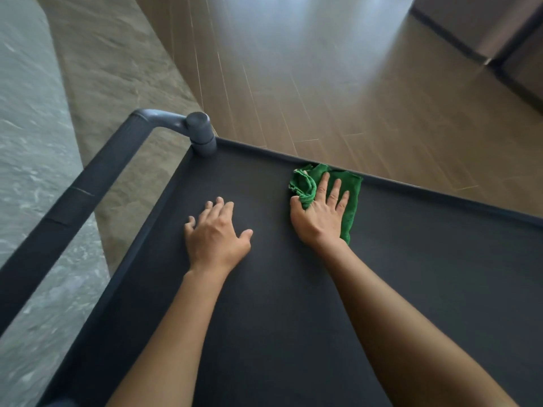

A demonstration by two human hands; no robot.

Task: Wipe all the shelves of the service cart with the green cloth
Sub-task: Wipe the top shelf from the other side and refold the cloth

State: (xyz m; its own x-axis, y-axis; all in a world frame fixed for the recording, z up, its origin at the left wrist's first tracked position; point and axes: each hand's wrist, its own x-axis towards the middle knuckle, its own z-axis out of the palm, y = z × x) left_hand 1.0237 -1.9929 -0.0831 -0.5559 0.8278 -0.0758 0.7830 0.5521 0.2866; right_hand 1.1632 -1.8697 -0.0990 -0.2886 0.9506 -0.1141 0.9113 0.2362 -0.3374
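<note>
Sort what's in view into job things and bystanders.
Job: green cloth, under the right hand; cart's top shelf, with the left hand flat on it.
Bystanders: cart handle, wood floor, stone floor.

The service cart's top shelf [293, 289] is matt dark grey with a fine, even grain and looks like plastic. Its handle [88, 186] and corner post [201, 130] look smooth and matt. The green cloth [305, 183] is fluffy, nappy fabric. The wood-look floor planks [323, 83] carry a soft sheen beside veined stone-look flooring [117, 69].
</note>
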